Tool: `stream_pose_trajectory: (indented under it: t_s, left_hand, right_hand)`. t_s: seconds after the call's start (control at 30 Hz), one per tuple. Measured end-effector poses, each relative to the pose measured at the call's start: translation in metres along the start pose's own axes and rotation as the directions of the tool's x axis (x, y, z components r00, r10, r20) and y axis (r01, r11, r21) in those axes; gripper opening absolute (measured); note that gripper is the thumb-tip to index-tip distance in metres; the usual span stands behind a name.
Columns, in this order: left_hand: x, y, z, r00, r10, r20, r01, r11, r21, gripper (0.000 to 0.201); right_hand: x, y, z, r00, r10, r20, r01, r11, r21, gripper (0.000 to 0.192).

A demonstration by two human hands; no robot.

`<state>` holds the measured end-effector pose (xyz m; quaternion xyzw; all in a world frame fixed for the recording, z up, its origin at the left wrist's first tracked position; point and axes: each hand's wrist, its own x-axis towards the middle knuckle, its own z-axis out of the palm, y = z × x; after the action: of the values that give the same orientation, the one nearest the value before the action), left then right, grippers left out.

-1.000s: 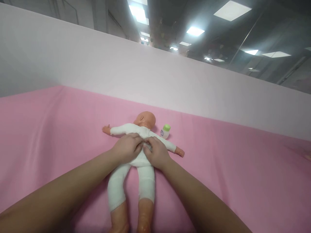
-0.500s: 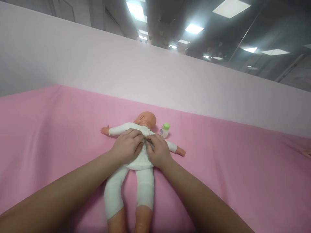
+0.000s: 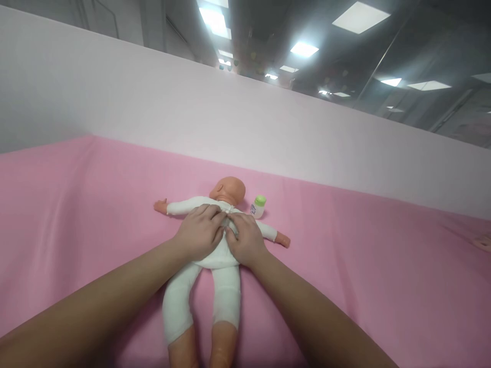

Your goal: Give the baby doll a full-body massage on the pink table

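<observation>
A baby doll (image 3: 220,258) with a white cloth body and tan plastic head, hands and legs lies on a pink sheet. The back of its head points up, its arms spread sideways. My left hand (image 3: 201,230) rests on the left of its upper back, fingers lying bent over the cloth. Opposite it, my right hand (image 3: 247,237) lies on the right side, thumb apart from the fingers. The fingertips of both hands almost meet along the middle, partly covering a seam there. Just beyond my right hand stands a small clear bottle (image 3: 258,208) with a green cap.
The pink sheet (image 3: 364,266) spreads under everything. Behind it rises a low white wall (image 3: 172,112), topped by dark glass (image 3: 261,30) reflecting ceiling lights. A small pale pink item (image 3: 482,243) sits at the far right edge.
Both hands stay on the doll's back. My right fingers have shifted slightly left and up. The doll's arms and the whole view have moved a little left.
</observation>
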<state>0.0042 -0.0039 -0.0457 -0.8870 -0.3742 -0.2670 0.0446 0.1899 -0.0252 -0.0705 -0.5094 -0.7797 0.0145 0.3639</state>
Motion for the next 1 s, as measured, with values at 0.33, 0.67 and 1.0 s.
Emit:
stream_pose_trajectory:
  t_s: [0.33,0.67,1.0]
  left_hand:
    - [0.0,-0.006,0.007,0.996,-0.009,0.088,0.011,1.0,-0.018,0.04]
    - [-0.002,-0.005,0.016,0.982,-0.111,0.15,0.108,0.994,0.028,0.063]
    - [-0.001,-0.012,0.001,0.976,-0.21,0.05,0.214,0.973,-0.087,0.055]
  right_hand:
    - [0.002,0.003,0.001,0.99,0.061,0.123,-0.061,0.998,-0.006,0.045]
    - [-0.003,0.006,0.004,0.987,0.074,0.142,-0.065,0.996,-0.066,0.068]
    - [-0.002,0.003,-0.007,0.986,0.125,0.113,-0.131,0.99,0.044,0.058]
